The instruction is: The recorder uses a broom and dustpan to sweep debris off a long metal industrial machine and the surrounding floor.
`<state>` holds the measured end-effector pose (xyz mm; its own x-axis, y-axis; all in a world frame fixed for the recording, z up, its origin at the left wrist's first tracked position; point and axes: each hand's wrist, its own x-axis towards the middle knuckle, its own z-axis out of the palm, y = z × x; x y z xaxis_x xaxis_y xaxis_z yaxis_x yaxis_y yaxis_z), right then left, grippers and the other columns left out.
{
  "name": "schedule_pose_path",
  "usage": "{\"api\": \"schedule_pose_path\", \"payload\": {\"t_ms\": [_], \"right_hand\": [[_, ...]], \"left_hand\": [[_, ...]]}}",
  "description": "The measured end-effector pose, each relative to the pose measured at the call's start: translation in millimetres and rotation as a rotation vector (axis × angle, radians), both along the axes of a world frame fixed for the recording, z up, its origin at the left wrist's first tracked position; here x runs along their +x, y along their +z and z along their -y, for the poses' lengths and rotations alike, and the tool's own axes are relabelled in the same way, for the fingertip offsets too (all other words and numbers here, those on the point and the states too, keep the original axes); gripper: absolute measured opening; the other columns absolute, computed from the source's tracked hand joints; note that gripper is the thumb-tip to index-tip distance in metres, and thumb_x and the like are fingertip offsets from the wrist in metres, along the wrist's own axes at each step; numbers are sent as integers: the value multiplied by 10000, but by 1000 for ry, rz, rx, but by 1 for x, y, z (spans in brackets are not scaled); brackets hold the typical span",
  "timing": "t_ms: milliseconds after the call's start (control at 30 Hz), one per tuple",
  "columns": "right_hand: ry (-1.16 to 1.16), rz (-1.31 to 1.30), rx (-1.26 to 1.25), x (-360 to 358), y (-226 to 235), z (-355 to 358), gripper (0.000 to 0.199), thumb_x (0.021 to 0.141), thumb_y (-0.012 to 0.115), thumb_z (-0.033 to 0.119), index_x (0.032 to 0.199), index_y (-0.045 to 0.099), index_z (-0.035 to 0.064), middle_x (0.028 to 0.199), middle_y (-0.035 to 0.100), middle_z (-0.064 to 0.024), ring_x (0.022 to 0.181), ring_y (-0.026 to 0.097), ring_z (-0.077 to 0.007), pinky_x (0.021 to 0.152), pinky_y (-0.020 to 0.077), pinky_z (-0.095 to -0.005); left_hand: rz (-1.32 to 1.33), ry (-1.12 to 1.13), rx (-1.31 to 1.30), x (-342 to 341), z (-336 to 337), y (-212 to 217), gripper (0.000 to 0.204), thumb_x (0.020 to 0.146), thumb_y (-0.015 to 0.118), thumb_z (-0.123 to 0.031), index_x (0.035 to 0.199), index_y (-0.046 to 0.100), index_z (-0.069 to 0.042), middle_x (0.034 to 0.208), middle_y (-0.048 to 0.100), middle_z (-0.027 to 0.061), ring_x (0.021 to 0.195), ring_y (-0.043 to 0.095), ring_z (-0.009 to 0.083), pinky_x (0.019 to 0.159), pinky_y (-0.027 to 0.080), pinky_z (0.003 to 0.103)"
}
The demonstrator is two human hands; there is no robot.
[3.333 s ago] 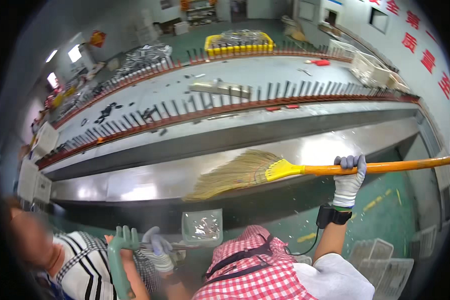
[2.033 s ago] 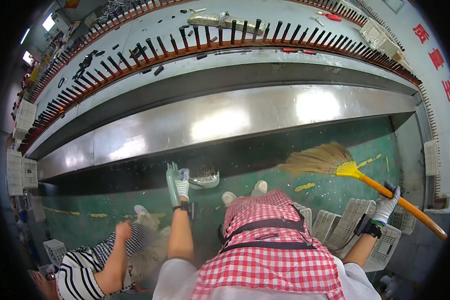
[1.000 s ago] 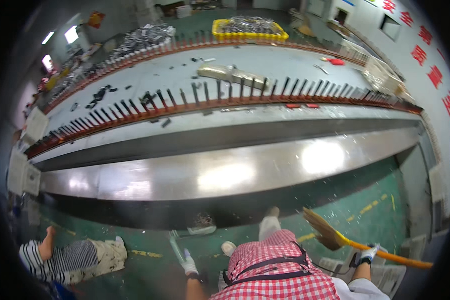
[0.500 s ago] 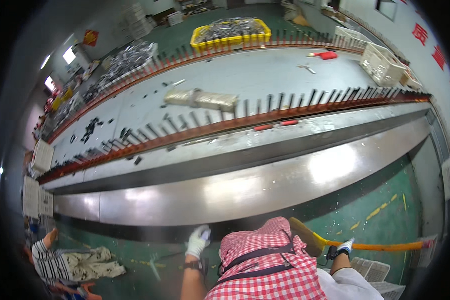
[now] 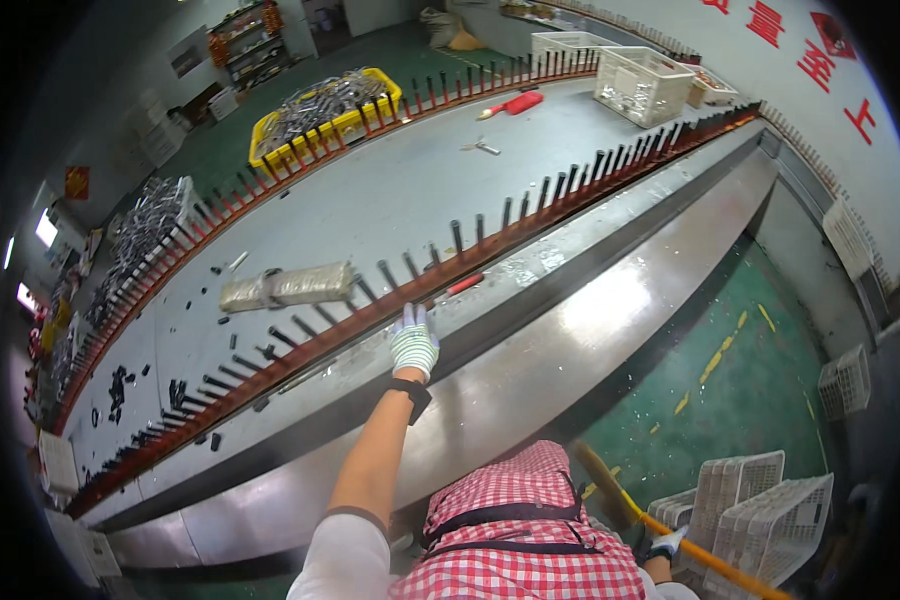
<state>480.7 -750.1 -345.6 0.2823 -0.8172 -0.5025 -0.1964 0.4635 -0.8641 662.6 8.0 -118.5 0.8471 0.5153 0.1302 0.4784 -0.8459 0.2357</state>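
Note:
My left hand point(image 5: 413, 345), in a white glove with green stripes, reaches over the steel trough to the bench ledge. Its fingers are stretched out and slightly apart by the rusty rail. A short red stick point(image 5: 464, 284) lies just beyond the fingertips; whatever is directly under the hand is hidden. At lower right, my gloved right hand point(image 5: 667, 543) is closed round the yellow-orange handle of a broom point(image 5: 650, 522). The broom slants beside my red checked apron, its head partly behind the apron's edge.
Upright black-tipped pegs line the rails point(image 5: 510, 238) along the bench. On the bench lie a taped bundle point(image 5: 288, 287), a red-handled brush point(image 5: 515, 104) and small black pieces. White crates point(image 5: 770, 520) stand on the floor at right; a yellow bin point(image 5: 320, 115) of metal parts is beyond.
My left hand has moved from beside the apron up onto the bench ledge. The view has turned right, and one of two red sticks no longer shows. My right hand still grips the broom.

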Motion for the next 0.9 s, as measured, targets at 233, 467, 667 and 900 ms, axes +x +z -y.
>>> {"api": "schedule_pose_path", "payload": {"t_ms": [233, 467, 667, 900], "right_hand": [[-240, -224, 117, -130, 31, -29, 748, 838, 438, 613, 1348, 381, 69, 1302, 454, -142, 1160, 421, -297, 1003, 301, -409], [-217, -236, 211, -174, 27, -30, 740, 846, 386, 630, 1341, 401, 81, 1345, 435, -129, 1187, 416, -310, 1027, 287, -401], [-306, -208, 167, -152, 27, -51, 811, 787, 383, 723, 1287, 446, 87, 1294, 484, -150, 1145, 468, -370, 997, 360, -499], [-287, -173, 103, -174, 44, -13, 765, 805, 438, 661, 1283, 445, 63, 1243, 517, -146, 1126, 478, -339, 979, 374, -476]], "left_hand": [[50, -11, 196, 17, -19, -21, 391, 749, 614, -201, 1117, 564, -80, 1073, 550, 145, 902, 584, 309, 768, 464, 471], [-74, -52, 32, 45, -33, -16, 354, 785, 603, -225, 1101, 546, -76, 1054, 555, 168, 894, 599, 321, 746, 494, 427], [119, -238, -57, 70, -4, 2, 370, 799, 580, -232, 1142, 513, -110, 1061, 541, 185, 823, 602, 365, 690, 494, 447], [-80, -180, 24, 131, 21, -21, 265, 870, 465, -142, 1114, 541, -75, 1019, 552, 201, 831, 623, 335, 712, 499, 453]]}}
